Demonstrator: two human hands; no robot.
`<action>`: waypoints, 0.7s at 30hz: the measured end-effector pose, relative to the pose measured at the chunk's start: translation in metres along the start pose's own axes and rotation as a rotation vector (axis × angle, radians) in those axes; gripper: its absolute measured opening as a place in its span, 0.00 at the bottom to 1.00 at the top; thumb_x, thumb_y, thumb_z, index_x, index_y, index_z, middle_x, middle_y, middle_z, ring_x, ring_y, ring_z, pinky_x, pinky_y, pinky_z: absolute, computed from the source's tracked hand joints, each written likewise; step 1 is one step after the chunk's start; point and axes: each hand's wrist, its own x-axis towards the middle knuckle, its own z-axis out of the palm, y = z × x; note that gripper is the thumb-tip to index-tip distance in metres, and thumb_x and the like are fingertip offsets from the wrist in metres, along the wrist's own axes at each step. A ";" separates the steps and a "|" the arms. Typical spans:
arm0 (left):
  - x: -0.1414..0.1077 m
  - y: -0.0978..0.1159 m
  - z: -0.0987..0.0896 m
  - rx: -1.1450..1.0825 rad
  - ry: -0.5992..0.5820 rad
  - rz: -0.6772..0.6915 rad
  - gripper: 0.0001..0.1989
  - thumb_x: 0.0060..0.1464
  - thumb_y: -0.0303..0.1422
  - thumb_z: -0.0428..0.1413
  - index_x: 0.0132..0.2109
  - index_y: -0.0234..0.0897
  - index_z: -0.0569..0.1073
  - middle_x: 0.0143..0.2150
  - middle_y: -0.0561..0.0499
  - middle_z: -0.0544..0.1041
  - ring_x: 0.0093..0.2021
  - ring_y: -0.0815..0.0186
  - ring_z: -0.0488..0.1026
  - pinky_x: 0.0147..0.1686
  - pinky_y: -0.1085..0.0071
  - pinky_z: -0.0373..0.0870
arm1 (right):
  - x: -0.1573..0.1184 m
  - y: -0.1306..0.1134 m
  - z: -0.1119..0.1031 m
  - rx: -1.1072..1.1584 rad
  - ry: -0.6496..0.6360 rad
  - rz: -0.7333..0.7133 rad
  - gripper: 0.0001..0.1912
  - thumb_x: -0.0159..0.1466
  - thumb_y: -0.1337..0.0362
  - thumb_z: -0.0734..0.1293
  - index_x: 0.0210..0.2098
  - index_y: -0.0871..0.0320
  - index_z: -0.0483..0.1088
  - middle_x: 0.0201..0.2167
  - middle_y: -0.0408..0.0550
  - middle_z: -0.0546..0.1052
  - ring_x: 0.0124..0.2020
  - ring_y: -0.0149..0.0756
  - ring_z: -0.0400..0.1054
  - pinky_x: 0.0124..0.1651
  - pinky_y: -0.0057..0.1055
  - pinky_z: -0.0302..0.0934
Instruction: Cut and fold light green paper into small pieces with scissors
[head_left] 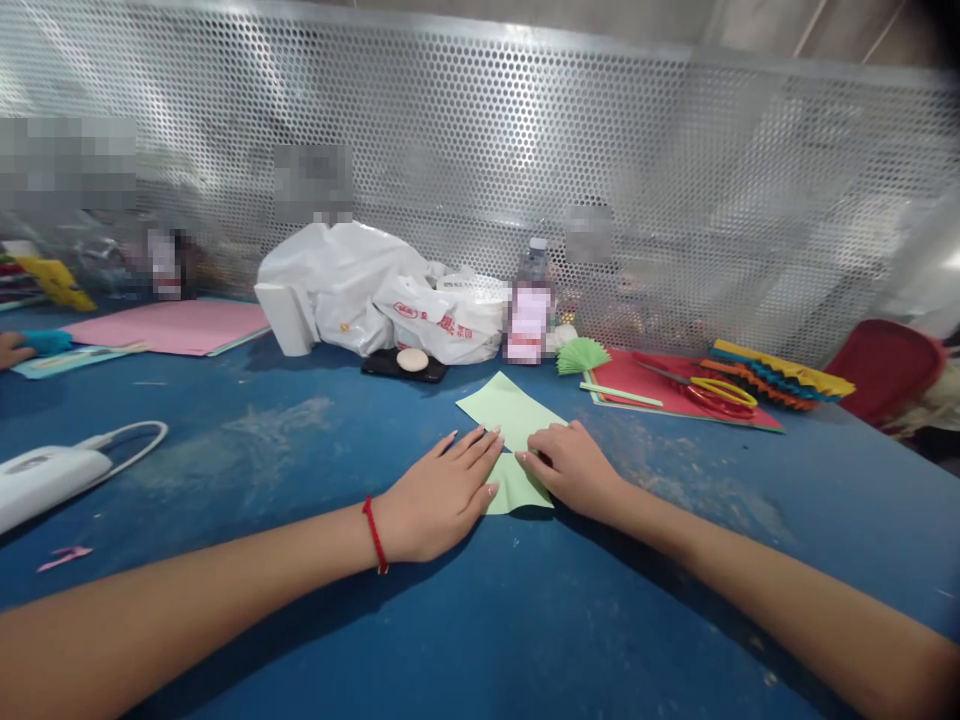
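Observation:
A light green sheet of paper (pixel 510 404) lies on the blue table, pinched in at its middle so that one part points away from me and another toward me. My left hand (pixel 442 490), with a red cord bracelet (pixel 375 535) at its wrist, rests flat over the paper's left side, fingers stretched out. From the right, my right hand (pixel 574 465) has its fingers curled, with thumb and index finger closed on the paper near its narrow middle. The near part of the sheet bends slightly up from the table. The hands hide some of both side edges.
Behind are white plastic bags (pixel 352 290), a black phone (pixel 405 366) and a bottle (pixel 530 310). At right, scissors (pixel 720 395) lie on red paper (pixel 622 372) beside a green paper fan (pixel 583 356). A white device (pixel 52 475) and another person's hand (pixel 13 350) are left.

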 end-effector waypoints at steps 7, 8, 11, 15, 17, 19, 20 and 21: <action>0.000 0.002 -0.003 0.014 -0.029 -0.014 0.29 0.69 0.43 0.31 0.72 0.37 0.46 0.74 0.47 0.43 0.73 0.56 0.41 0.69 0.50 0.46 | -0.001 -0.003 -0.001 -0.052 -0.003 0.004 0.17 0.70 0.63 0.58 0.26 0.60 0.68 0.27 0.47 0.75 0.32 0.35 0.64 0.37 0.33 0.42; 0.000 0.002 -0.003 0.014 -0.035 -0.016 0.29 0.69 0.43 0.31 0.72 0.37 0.45 0.74 0.48 0.43 0.73 0.56 0.41 0.69 0.50 0.46 | -0.001 -0.002 -0.001 -0.050 -0.004 0.006 0.17 0.70 0.63 0.59 0.26 0.60 0.68 0.27 0.47 0.75 0.31 0.34 0.64 0.36 0.33 0.42; 0.001 0.002 -0.005 0.019 -0.057 -0.013 0.29 0.69 0.43 0.31 0.72 0.37 0.45 0.74 0.47 0.42 0.73 0.56 0.40 0.69 0.50 0.45 | -0.001 -0.001 -0.001 -0.034 -0.009 0.017 0.18 0.70 0.64 0.59 0.24 0.60 0.68 0.25 0.45 0.75 0.30 0.33 0.63 0.35 0.33 0.41; 0.003 0.001 -0.007 0.026 -0.082 0.002 0.30 0.69 0.43 0.30 0.72 0.37 0.42 0.74 0.48 0.39 0.73 0.57 0.38 0.69 0.51 0.43 | -0.003 -0.002 -0.001 -0.018 -0.017 0.028 0.18 0.69 0.65 0.59 0.22 0.60 0.67 0.23 0.45 0.73 0.28 0.32 0.62 0.36 0.33 0.41; 0.003 0.001 -0.007 0.024 -0.094 0.002 0.30 0.69 0.44 0.30 0.72 0.37 0.42 0.74 0.48 0.38 0.74 0.57 0.37 0.69 0.51 0.43 | -0.004 -0.003 -0.002 -0.017 -0.024 0.029 0.19 0.68 0.66 0.59 0.21 0.60 0.65 0.22 0.45 0.73 0.27 0.32 0.60 0.36 0.34 0.41; 0.003 0.001 -0.007 0.018 -0.104 0.001 0.30 0.69 0.44 0.30 0.72 0.37 0.41 0.74 0.48 0.37 0.74 0.57 0.37 0.69 0.51 0.43 | -0.005 -0.003 -0.002 -0.015 -0.030 0.024 0.19 0.68 0.66 0.59 0.20 0.60 0.64 0.22 0.45 0.72 0.27 0.31 0.60 0.36 0.34 0.41; 0.003 0.001 -0.007 0.015 -0.106 0.001 0.30 0.69 0.44 0.30 0.72 0.37 0.42 0.74 0.48 0.38 0.74 0.57 0.37 0.69 0.51 0.42 | -0.005 -0.003 -0.003 -0.011 -0.030 0.023 0.19 0.68 0.66 0.59 0.20 0.60 0.64 0.22 0.44 0.72 0.27 0.31 0.59 0.36 0.34 0.41; 0.003 0.001 -0.007 0.012 -0.105 0.002 0.30 0.69 0.44 0.30 0.72 0.37 0.42 0.74 0.48 0.38 0.74 0.57 0.37 0.69 0.51 0.42 | -0.005 -0.003 -0.003 0.002 -0.024 0.026 0.19 0.68 0.66 0.59 0.21 0.60 0.64 0.21 0.44 0.72 0.26 0.31 0.59 0.36 0.34 0.41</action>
